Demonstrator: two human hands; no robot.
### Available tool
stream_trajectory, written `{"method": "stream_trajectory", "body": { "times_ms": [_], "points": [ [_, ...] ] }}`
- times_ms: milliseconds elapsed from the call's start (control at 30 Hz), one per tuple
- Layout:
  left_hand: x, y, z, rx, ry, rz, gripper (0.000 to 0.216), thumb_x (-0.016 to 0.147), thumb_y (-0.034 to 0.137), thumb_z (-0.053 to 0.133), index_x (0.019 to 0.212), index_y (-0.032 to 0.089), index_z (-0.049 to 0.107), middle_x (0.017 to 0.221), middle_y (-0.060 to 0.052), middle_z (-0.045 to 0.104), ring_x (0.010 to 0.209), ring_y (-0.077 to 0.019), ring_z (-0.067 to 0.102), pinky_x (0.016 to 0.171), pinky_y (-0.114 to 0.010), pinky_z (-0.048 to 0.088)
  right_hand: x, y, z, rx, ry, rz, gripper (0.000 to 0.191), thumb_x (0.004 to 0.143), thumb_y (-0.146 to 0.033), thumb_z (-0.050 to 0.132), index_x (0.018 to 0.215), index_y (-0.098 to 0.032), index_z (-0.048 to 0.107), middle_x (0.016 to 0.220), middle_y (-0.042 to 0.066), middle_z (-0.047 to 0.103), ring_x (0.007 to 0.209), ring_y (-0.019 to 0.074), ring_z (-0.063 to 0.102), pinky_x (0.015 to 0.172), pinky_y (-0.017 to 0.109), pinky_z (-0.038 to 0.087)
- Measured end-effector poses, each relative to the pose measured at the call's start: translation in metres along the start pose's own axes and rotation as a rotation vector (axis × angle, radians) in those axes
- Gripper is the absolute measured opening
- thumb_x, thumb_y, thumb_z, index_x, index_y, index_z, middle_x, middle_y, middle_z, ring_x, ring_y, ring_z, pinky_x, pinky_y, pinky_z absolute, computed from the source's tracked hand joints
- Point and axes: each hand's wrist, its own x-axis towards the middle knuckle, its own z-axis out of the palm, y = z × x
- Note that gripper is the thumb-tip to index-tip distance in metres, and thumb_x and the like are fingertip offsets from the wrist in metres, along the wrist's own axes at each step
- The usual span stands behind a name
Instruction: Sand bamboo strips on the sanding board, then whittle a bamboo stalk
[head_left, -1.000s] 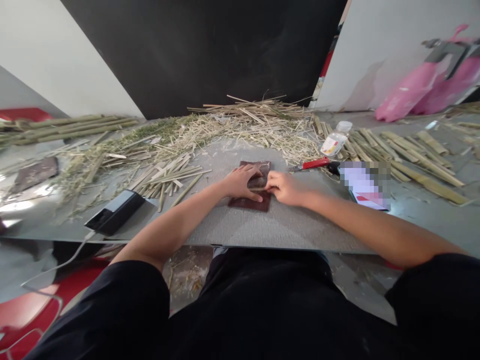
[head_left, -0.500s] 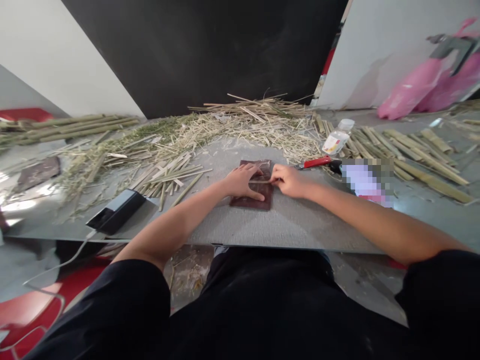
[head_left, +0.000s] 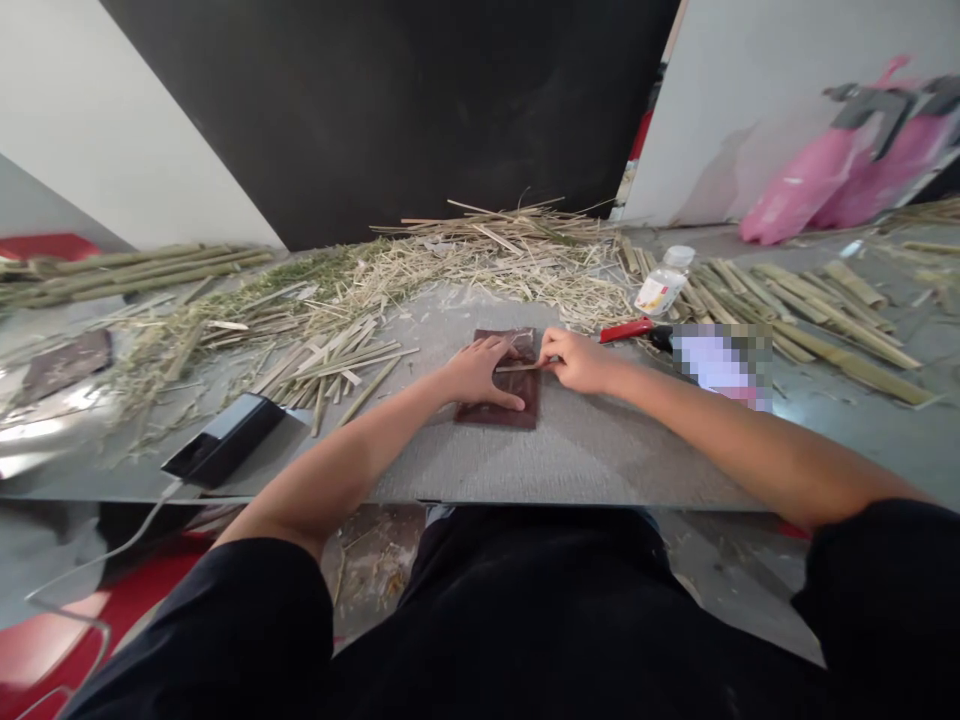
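A dark brown rectangular pad (head_left: 500,410) lies on the table in front of me. My left hand (head_left: 480,372) rests over its left part, fingers stretched and thumb spread apart from them. A thin pale strip (head_left: 517,368), bamboo-like, crosses the pad between the two hands. Its left end disappears at my left palm. At the pad's right edge, my right hand (head_left: 574,360) pinches the strip's other end between thumb and curled fingers. Just beyond that hand lies a red-handled tool (head_left: 626,330), its working end not clear.
Cut strips (head_left: 352,365) and a heap of shavings (head_left: 465,265) lie left and behind. To the right are a clear bottle (head_left: 666,283), split stalks (head_left: 825,300), a blurred-out phone-like object (head_left: 720,365) and pink spray bottles (head_left: 802,185). A black corded device (head_left: 225,440) stands front left.
The view has shifted slightly, so the scene sits a little lower and further left. Both hands keep nearly the same place on the pad; the strip appears slightly more tilted.
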Motion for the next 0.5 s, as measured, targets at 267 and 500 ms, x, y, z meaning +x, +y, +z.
{"method": "stream_trajectory", "body": {
  "times_ms": [267, 500],
  "points": [
    [-0.0003, 0.0014, -0.0004, -0.002, 0.005, 0.003, 0.094, 0.064, 0.079, 0.081, 0.137, 0.027, 0.055, 0.145, -0.012, 0.054, 0.136, -0.0381, 0.049, 0.113, -0.052, 0.041, -0.0005, -0.0042, -0.0013, 0.002, 0.022, 0.036, 0.019, 0.084, -0.006, 0.060, 0.083, -0.020, 0.073, 0.100, 0.008, 0.064, 0.086, 0.0211, 0.062, 0.081, 0.036, 0.048],
    [0.0013, 0.0004, 0.0002, 0.001, -0.004, -0.001, 0.095, 0.064, 0.082, 0.079, 0.138, 0.028, 0.054, 0.146, -0.012, 0.053, 0.136, -0.0383, 0.049, 0.111, -0.052, 0.042, -0.0017, -0.0070, -0.0012, -0.045, -0.011, -0.002, 0.022, 0.086, -0.007, 0.057, 0.083, -0.021, 0.073, 0.102, 0.007, 0.064, 0.082, 0.0199, 0.062, 0.075, 0.035, 0.046]
  ]
}}
